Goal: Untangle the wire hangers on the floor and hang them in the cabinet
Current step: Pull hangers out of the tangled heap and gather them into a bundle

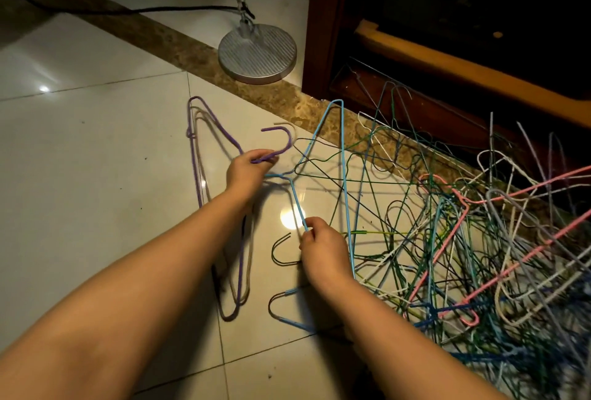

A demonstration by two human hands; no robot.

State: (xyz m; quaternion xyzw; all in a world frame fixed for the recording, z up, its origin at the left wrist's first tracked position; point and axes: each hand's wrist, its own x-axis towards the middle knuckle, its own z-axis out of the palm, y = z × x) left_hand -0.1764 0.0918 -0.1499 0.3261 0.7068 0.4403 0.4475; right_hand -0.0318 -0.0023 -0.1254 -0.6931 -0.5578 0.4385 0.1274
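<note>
**Two hangers in hand beside the heap**

The left hand (pixel 249 172) gripped the purple plastic-coated wire hanger (pixel 191 137) at its neck, fingers curled round the wire just under the hook. That hanger lay flat on the glossy cream floor tile (pixel 96 159), reaching from 11 o'clock down to 6 o'clock. The right hand (pixel 323 252) pinched one arm of a light blue wire hanger (pixel 347 191), which stood tilted with its far corner at 12 o'clock.

The tangled heap of coloured wire hangers (pixel 463 255) filled the floor from 3 to 5 o'clock, and its far edge lay against the foot of the dark brown wooden cabinet (pixel 323 31) at 1 o'clock. The cabinet's inside was too dark to read.

Bare tile lay open at 9 o'clock. A round ribbed silver lamp base (pixel 257 54) sat at 12 o'clock, beside the cabinet's side panel.
</note>
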